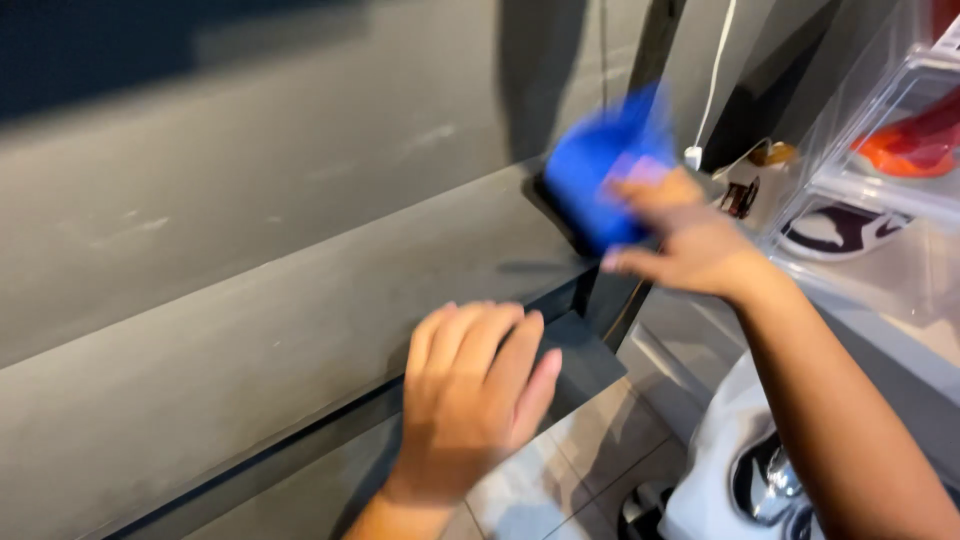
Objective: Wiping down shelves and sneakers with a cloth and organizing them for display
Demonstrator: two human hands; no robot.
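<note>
A blurred blue cloth [600, 170] is gripped in my right hand [690, 240], pressed against the right end of a dark grey ledge [300, 300] that juts out from a grey wall. My left hand [470, 395] lies flat, fingers together, against the lower dark panel under that ledge and holds nothing.
Clear plastic boxes [880, 170] stacked at the right hold shoes, one orange-red. A white cable with a plug [700, 130] hangs down behind the cloth. Pale floor tiles [590, 460] show below, beside my white shirt [720, 470].
</note>
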